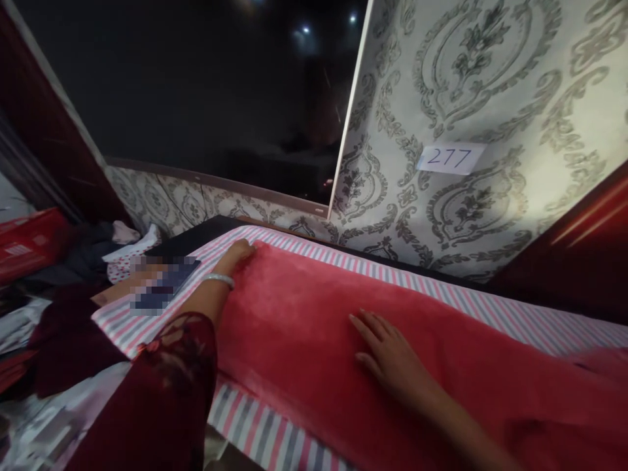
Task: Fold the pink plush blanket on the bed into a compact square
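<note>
Beyond right fingers [375,324]: scroll-patterned wallpaper [392,163] | farther left: large dark screen [196,98], reflecting lights [305,30] | farther right: glossy dark-red panel [579,242]

The left hand [241,252] touches the far left corner of a red cloth [304,314], and the right hand [390,356] lies palm down on its middle, above a striped sheet [267,425], with a paper label [450,158] reading 277 on the patterned wall [387,190].

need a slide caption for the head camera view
Left hand at a corner of the red cloth, right hand spread on top, with striped cloth beneath and a dark screen behind.
</note>
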Tool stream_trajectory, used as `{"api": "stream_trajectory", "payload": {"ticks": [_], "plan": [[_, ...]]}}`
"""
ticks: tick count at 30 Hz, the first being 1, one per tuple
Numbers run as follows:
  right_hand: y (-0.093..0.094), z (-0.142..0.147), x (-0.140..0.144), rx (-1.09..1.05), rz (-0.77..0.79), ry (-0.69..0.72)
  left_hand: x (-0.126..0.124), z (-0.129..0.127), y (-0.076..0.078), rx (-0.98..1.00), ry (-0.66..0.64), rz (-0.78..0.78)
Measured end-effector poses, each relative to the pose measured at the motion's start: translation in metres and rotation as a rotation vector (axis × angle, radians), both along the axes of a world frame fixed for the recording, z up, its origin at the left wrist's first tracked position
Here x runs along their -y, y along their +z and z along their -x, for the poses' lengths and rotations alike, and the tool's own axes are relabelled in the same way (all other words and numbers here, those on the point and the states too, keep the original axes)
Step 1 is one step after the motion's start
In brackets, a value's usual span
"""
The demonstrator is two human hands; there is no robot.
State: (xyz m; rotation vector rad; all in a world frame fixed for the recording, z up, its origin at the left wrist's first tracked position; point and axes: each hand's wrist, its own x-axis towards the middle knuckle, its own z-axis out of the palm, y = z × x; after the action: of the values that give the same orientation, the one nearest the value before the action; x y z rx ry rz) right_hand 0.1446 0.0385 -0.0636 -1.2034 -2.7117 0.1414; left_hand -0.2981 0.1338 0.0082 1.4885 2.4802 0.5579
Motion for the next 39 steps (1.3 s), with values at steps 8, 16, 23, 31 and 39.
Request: {"api": "stream_trajectory", "payload": {"ticks": [8, 16, 23, 31, 39], "plan": [[-0.033, 0.0, 0.006, -0.059, -0.142, -0.012, -0.024, -0.005, -0.028, -0.146, 0.221, -0.066], [-0.03, -0.002, 0.008, -0.092, -0.132, 0.022, -0.028, -0.003, -0.031, -0.193, 0.199, 0.049], [0.018, -0.032, -0.061, -0.271, -0.135, -0.139, -0.009, 0.021, 0.0, -0.095, 0.096, 0.203], [0.044, -0.082, -0.143, -0.01, 0.296, -0.434, 0.014, 0.008, -0.008, -0.121, 0.129, 0.165], [0.033, -0.086, -0.146, 0.007, 0.227, -0.297, 0.027, -0.002, -0.015, -0.137, 0.119, 0.12]]}}
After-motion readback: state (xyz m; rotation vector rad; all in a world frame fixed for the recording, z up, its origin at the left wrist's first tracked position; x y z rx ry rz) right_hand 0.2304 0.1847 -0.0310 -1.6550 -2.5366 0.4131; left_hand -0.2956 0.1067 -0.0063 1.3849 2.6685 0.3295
